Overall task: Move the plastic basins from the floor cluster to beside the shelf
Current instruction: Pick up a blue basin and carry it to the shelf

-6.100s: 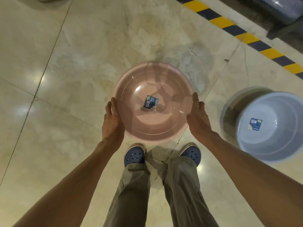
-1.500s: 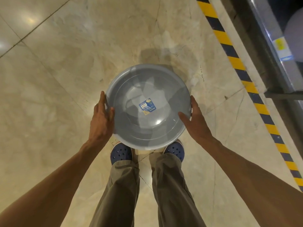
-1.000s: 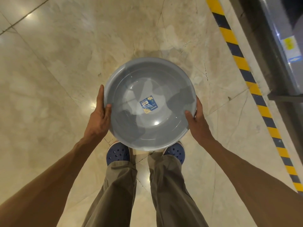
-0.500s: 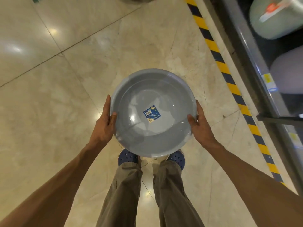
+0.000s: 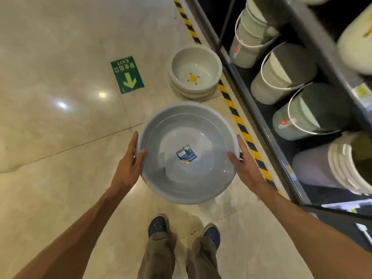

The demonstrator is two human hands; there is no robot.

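We are holding a grey basin (image 5: 187, 152) in the air above the floor (image 5: 60, 158), our left hand (image 5: 128, 166) gripping its left rim and our right hand (image 5: 244, 168) its right rim. A blue sticker (image 5: 185, 155) is sitting inside it. Ahead, a stack of pale basins (image 5: 195, 71) is resting beside the striped tape (image 5: 237, 117) along the shelf (image 5: 259, 117) holding buckets (image 5: 281, 75).

Grey basin (image 5: 187, 125) — blue label (image 5: 186, 155); yellow-black floor stripe (image 5: 237, 119); green sign (image 5: 127, 74).
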